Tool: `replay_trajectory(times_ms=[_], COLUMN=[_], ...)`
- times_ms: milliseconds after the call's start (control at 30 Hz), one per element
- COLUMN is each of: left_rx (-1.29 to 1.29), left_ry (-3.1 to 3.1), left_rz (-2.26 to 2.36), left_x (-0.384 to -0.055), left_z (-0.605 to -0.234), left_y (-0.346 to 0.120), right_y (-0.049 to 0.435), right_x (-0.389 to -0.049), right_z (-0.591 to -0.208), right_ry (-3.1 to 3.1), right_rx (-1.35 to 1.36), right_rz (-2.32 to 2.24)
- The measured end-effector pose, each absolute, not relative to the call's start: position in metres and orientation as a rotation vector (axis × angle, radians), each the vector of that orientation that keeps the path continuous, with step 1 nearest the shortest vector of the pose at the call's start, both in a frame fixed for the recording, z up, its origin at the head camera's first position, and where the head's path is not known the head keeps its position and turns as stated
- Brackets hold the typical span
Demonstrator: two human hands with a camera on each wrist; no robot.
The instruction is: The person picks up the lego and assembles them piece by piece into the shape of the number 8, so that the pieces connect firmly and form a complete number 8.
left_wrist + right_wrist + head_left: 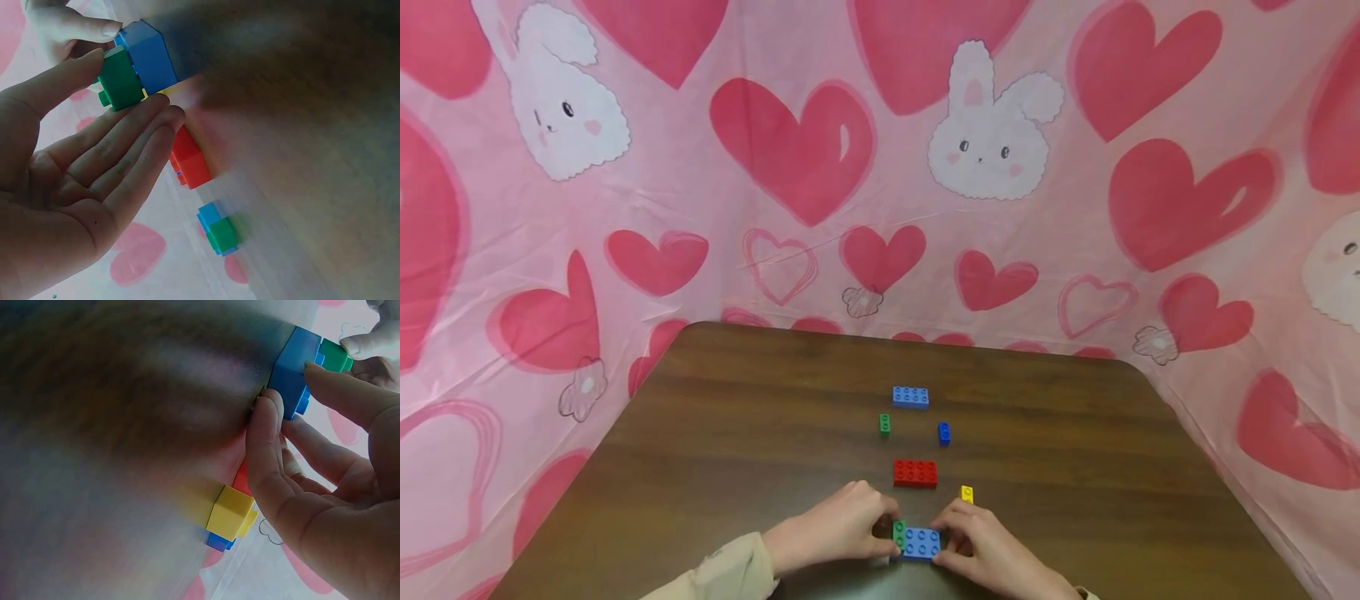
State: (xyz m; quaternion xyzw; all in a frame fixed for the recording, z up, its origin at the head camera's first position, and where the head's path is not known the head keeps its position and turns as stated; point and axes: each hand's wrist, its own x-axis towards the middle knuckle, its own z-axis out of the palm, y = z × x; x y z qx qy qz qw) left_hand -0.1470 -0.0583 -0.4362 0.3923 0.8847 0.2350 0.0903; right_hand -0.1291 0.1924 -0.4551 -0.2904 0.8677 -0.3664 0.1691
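Near the front of the table, a light blue eight-stud building brick [922,543] lies between both hands. A small green two-stud brick [120,80] sits across the studs at its left end. My left hand [844,527] pinches the green brick between thumb and fingers, its other fingers stretched out below in the left wrist view. From the opposite end, my right hand [992,552] grips the light blue brick, thumb and fingertips on its sides in the right wrist view. Just beyond the right hand stands a small yellow brick [967,493], partly hidden by it.
Farther back on the brown table [760,408] are a red eight-stud brick [915,474], a small dark blue brick [944,434], a small green brick [884,426] and another light blue brick [911,397]. Pink heart-patterned cloth [917,192] hangs behind and along the sides.
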Motion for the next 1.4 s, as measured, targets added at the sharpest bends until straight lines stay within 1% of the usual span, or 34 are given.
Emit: replay_trajectory(times_ms=[167, 600, 800, 933, 1067, 1267, 1400], left_rx=[1.113, 1.133, 1.109, 1.109, 1.114, 1.091, 1.096], left_ry=[2.585, 2.551, 2.529, 2.528, 2.52, 2.507, 2.512], left_rz=[0.74, 0.811, 0.822, 0.819, 0.828, 0.838, 0.83], left_x=[-0.147, -0.149, -0.149, -0.15, -0.15, -0.149, -0.149], left_z=[-0.437, -0.439, -0.439, -0.439, -0.44, -0.439, -0.439], left_y=[-0.058, -0.06, -0.06, -0.06, -0.061, -0.061, -0.061], right_y=[0.192, 0.198, 0.206, 0.211, 0.215, 0.22, 0.222], right_x=[-0.129, -0.127, -0.129, -0.133, -0.137, -0.141, -0.143], right_z=[-0.454, -0.454, -0.447, -0.44, -0.436, -0.433, -0.435], right_ry=[2.451, 2.48, 2.591, 2.675, 2.743, 2.782, 2.824], right_rx=[-0.799, -0.878, -1.062, -1.131, -1.117, -1.027, -1.047], right_rz=[-1.05, -1.05, -1.096, -1.142, -1.151, -1.122, -1.12])
